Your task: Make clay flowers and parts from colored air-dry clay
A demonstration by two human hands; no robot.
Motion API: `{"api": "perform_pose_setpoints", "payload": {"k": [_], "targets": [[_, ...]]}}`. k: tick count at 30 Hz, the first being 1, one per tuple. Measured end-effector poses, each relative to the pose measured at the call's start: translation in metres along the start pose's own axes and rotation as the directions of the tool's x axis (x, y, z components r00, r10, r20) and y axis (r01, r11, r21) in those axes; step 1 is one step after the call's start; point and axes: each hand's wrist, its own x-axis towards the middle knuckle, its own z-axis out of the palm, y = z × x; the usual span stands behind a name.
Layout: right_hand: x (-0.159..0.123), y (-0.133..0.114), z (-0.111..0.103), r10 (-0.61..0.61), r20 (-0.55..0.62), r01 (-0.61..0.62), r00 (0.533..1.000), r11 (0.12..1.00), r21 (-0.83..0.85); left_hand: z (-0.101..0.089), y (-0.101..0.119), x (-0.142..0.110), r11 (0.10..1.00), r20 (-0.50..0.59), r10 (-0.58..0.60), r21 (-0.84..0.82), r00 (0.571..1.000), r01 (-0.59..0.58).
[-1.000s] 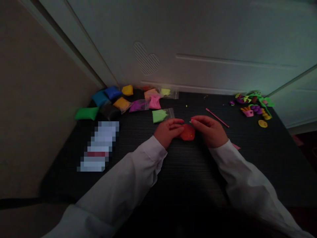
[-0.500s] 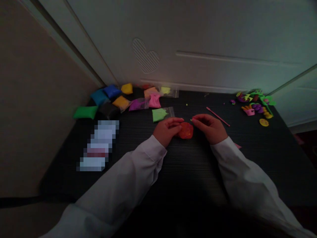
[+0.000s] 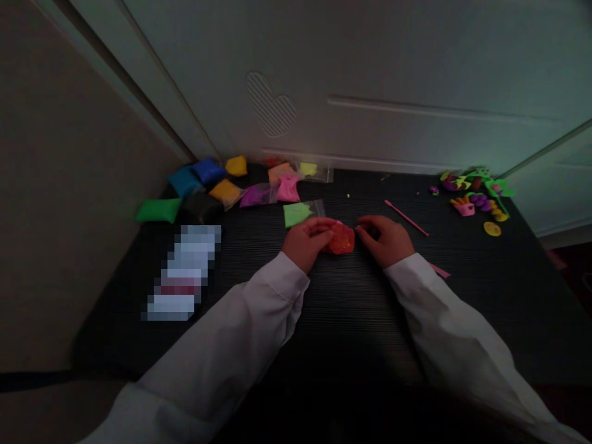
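Thumb and fingers of my left hand (image 3: 305,242) pinch a flattened red-orange clay piece (image 3: 342,238) with small yellowish spots on its face. Just to its right is my right hand (image 3: 387,239), thumb and forefinger brought together close to the clay's edge. Whatever is between those right fingertips, if anything, is too small and dark to name. Behind my left hand lies an open bag of light green clay (image 3: 296,214). A pink modelling stick (image 3: 407,217) rests beyond my right hand, and a flat pink strip (image 3: 439,270) shows beside the right sleeve.
Several bags of coloured clay, including a green one (image 3: 160,210) and a purple one (image 3: 256,195), line the back left of the dark table (image 3: 351,320). A blurred-out phone-like shape (image 3: 182,271) lies at left. Small clay figures (image 3: 481,200) and a yellow disc (image 3: 493,229) sit at far right.
My left hand has tilted the red-orange clay and shifted it slightly left. My right hand has moved a little left and down; the tiny green bit at its fingertips no longer shows.
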Motion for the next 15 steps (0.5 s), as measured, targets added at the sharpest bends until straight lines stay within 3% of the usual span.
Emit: {"api": "perform_pose_setpoints", "payload": {"k": [10,15], "targets": [[-0.003,-0.009,-0.015,-0.068,-0.155,0.086,0.986,0.99,0.113,-0.001,0.003,-0.001,0.997,0.005,-0.024,-0.073,1.0,0.025],[-0.01,-0.022,-0.022,-0.27,-0.048,0.273,0.962,0.929,0.252,0.0,0.009,-0.002,0.979,-0.006,-0.057,-0.195,0.998,0.055]]}}
